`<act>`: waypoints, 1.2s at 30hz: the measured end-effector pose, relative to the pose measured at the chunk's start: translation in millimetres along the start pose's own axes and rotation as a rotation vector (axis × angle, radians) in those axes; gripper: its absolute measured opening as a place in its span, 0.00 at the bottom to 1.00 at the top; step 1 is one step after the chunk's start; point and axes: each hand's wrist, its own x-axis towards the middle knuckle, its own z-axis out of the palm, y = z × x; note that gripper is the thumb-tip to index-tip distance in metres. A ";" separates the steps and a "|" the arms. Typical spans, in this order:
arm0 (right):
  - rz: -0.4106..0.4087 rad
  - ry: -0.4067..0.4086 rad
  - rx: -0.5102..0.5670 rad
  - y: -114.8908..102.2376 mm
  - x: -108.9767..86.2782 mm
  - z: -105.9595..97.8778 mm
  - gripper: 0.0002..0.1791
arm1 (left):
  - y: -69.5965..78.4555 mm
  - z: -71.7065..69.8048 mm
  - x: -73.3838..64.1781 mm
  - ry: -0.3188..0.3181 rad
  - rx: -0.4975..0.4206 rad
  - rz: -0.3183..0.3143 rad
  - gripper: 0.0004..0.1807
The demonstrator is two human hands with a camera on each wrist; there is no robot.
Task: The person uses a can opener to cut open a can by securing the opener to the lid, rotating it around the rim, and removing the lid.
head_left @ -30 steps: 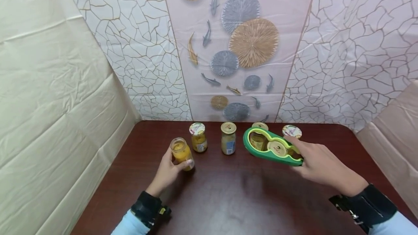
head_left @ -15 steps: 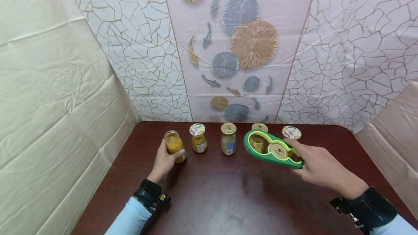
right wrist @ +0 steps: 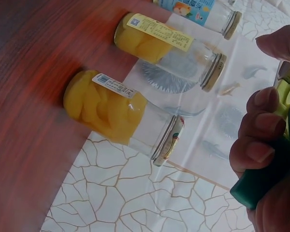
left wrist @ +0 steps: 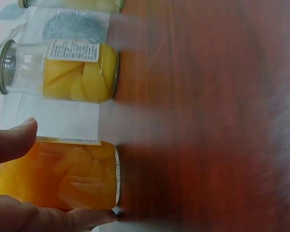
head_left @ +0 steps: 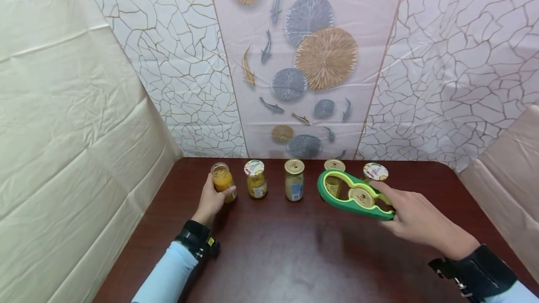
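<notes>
Placing, apparently: left hand (head_left: 212, 200) grips lidless orange-filled glass jar (head_left: 222, 180) beside white-lidded glass jar (head_left: 256, 184); right hand (head_left: 423, 216), green looped plastic opener (head_left: 350, 205); release likely needs stability.

Counter (head_left: 269, 261) looks like dark varnished wood, pretty glossy, with a soft shine near the middle. The open jar (head_left: 224, 182) is smooth clear glass, same for the lidded jars (right wrist: 106, 112), which wear metal-looking lids (head_left: 294, 166) and papery labels (left wrist: 73, 50). Green tool (head_left: 355, 208) seems to be smooth plastic, dark outside, lime inside. Sleeves (head_left: 166, 270) are matt cloth. Backdrop (head_left: 202, 74): creased sheet, slight sheen, can't tell if plastic or fabric. Cream drape (head_left: 67, 130) looks like wrinkled cloth.
</notes>
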 end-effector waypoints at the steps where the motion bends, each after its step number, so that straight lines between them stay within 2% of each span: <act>1: -0.003 0.004 0.000 0.0 -0.2 0.2 0.42 | 0.3 -0.6 2.5 -0.002 -0.003 -0.007 0.38; 10: 0.006 -0.005 0.021 -1.7 -1.5 5.9 0.43 | 3.2 -4.7 18.8 -0.023 0.008 -0.038 0.39; 20: -0.020 0.020 0.003 0.0 0.0 8.1 0.43 | -1.3 -4.5 13.0 0.000 0.022 -0.072 0.43; 24: -0.020 0.023 0.004 0.1 0.9 8.6 0.43 | -0.6 -2.7 -3.1 0.012 0.033 -0.132 0.49; 28: -0.012 0.010 0.010 -0.4 0.9 8.4 0.42 | 3.4 1.1 -31.4 -0.023 0.087 -0.174 0.52; 32: -0.004 0.007 0.005 0.6 -0.8 7.8 0.43 | 8.8 12.0 -63.4 -0.112 0.172 -0.134 0.50; 36: -0.015 0.023 0.003 2.0 -2.1 9.3 0.43 | 13.3 26.0 -85.7 -0.207 0.235 -0.053 0.44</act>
